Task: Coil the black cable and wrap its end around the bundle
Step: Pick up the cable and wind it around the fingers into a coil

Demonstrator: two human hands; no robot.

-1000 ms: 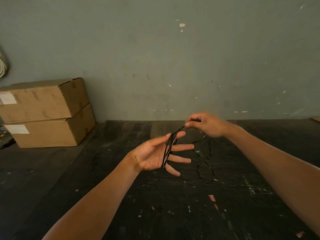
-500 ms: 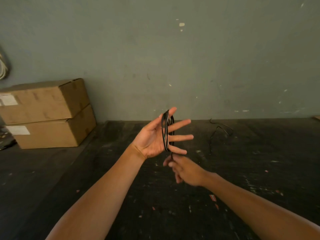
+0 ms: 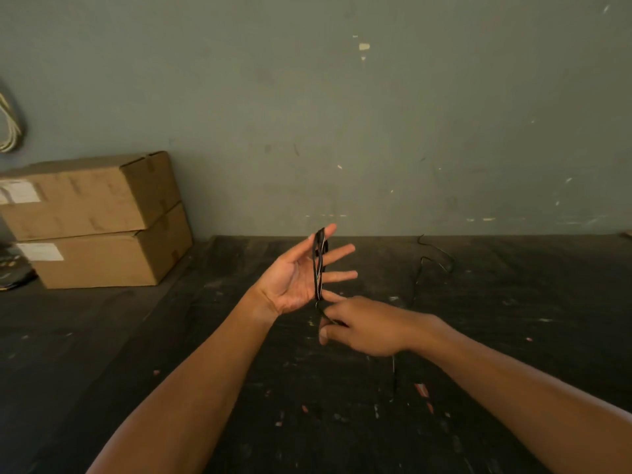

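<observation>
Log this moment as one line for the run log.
left hand open, thin black cable looped over fingers | right hand pinching cable below | loose end on dark table | wrap not done

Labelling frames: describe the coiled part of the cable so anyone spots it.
Start at the open left hand raised over the dark scuffed table. The thin black cable coil loops upright around its spread fingers; the uncoiled slack lies on the table instead.

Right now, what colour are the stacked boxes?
Brown cardboard boxes, with white labels; head view.
</observation>
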